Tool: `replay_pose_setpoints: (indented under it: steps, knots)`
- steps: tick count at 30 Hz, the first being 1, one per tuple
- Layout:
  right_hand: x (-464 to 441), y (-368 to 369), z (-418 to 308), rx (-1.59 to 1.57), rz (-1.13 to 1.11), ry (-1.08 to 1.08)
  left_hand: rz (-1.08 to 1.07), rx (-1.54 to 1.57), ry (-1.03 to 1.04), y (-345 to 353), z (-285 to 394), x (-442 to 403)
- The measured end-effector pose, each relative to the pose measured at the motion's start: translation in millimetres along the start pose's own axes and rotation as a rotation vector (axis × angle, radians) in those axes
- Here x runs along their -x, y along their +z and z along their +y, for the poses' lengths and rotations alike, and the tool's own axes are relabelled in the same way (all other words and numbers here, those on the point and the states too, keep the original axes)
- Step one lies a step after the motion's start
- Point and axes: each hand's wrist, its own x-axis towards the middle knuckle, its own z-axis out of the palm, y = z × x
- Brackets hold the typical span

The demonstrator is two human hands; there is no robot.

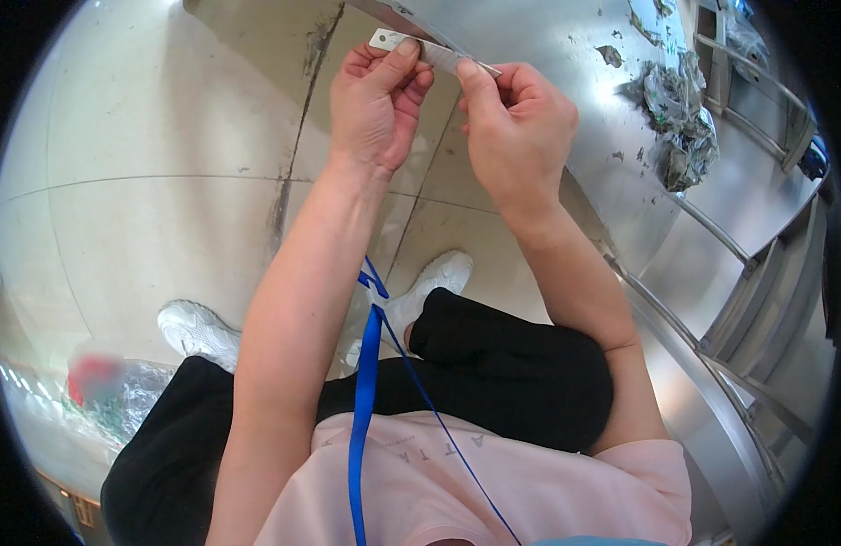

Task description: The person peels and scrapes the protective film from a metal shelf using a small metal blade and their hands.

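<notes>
A flat pale strip [436,57], with a small round hole near its left end and faint slanting lines across it, is held between both hands at the top of the view. It resembles a snap-off cutter blade, but I cannot be certain. My left hand [381,105] pinches it near the holed end, thumb on top and fingers curled. My right hand [521,118] grips the other end between thumb and bent fingers, which partly cover it. Just beyond the strip runs the edge of a shiny metal panel [580,86].
Crumpled grey, dirty scraps [684,127] cling to the metal surface at the upper right. Metal rails [712,227] run down the right side. A clear plastic bag [143,396] lies at lower left. A blue lanyard [366,391] hangs in front of me, above the tiled floor [166,227].
</notes>
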Motion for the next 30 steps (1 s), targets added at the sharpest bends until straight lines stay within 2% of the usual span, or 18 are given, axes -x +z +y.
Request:
replay_pose_setpoints:
  steps: [9, 18, 30]
  knots:
    - [-2.1, 3.3, -5.5, 0.078, -0.014, -0.019, -0.06, -0.032, -0.013, -1.8, 7.0, -3.1]
    - [-4.6, 5.6, -12.5, 0.1, -0.029, -0.049, 0.001, 0.02, 0.007, 1.0, 9.4, -4.7]
    - [-9.1, 9.0, -26.5, 0.192, -0.061, -0.082, -0.086, 0.015, 0.012, -1.4, 17.9, -7.6]
